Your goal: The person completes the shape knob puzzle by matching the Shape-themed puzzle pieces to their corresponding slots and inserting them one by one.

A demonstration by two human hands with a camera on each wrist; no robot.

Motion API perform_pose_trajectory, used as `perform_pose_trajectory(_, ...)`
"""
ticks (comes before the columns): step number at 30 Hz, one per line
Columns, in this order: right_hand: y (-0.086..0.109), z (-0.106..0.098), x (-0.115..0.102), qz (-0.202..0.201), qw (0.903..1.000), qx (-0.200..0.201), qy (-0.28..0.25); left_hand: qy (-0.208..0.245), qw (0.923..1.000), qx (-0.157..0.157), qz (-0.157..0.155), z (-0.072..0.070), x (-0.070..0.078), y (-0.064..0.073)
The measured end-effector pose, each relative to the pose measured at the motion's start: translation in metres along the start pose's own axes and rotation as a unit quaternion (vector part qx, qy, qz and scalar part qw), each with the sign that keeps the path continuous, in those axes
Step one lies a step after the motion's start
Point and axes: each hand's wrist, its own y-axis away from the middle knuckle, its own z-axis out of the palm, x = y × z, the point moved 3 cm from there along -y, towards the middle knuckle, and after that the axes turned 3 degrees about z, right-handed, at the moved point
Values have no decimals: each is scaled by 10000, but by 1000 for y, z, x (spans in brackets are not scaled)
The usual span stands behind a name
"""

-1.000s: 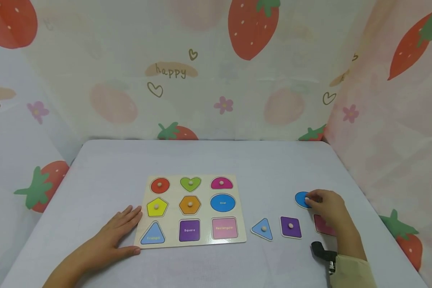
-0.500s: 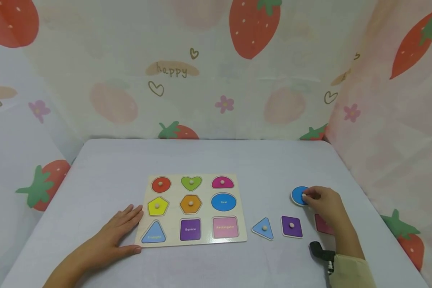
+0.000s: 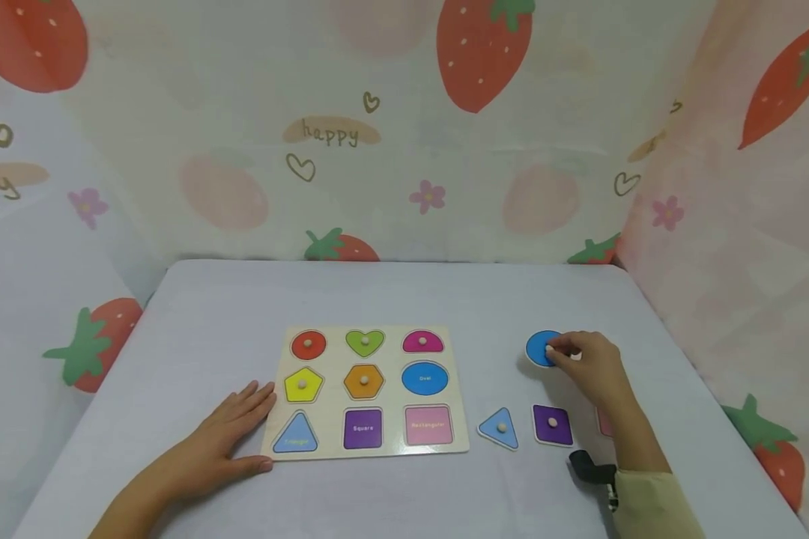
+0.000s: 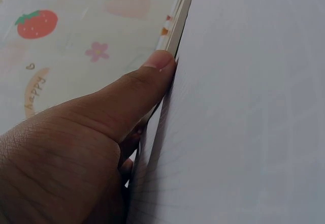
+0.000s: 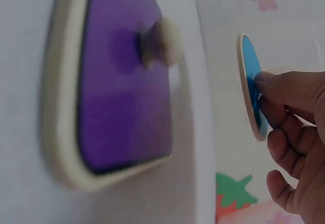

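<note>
My right hand (image 3: 593, 370) pinches the blue oval puzzle piece (image 3: 538, 349) by its knob. A shadow lies below the piece, which hangs above the table; the right wrist view shows the oval (image 5: 250, 64) raised off the surface. At the board's left edge rests my left hand (image 3: 225, 430), its fingers extended and touching the wooden shape puzzle board (image 3: 330, 430). On the board, the oval recess (image 3: 425, 379), triangle recess (image 3: 295, 436), square recess (image 3: 362, 429) and rectangle recess (image 3: 428, 425) show their printed bottoms. Knobbed pieces fill its other recesses.
Right of the board lie a light blue triangle piece (image 3: 499, 430) and a purple square piece (image 3: 552, 424). A pink rectangle piece (image 3: 604, 423) is mostly hidden behind my right forearm. A black device (image 3: 592, 468) sits at the right wrist. Strawberry-print cloth (image 3: 377, 180) surrounds the white table (image 3: 377, 296).
My right hand has lifted the blue oval piece off the table and moved it left and away from me. My left hand has stayed at the board's edge.
</note>
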Motion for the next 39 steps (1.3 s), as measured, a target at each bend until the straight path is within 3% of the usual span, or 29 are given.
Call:
perform_pose_trajectory(8,-17,8,-40,-402,9990,-97,-176,-19,10000,-3,-70,0,-4,2)
perform_pose_trajectory(22,-32,41,-112,-969,9946,-238,-276,84,9998,-44,-160,3,-1,1)
perform_pose_trajectory(32,-40,56,-148,-1349,9903,-283,-167,51,9998,-56,-157,2,-1,-1)
perform_pose_trajectory(39,-36,65,-159,-1348,9895,-530,7,47,10000,-4,-64,3,-1,-1)
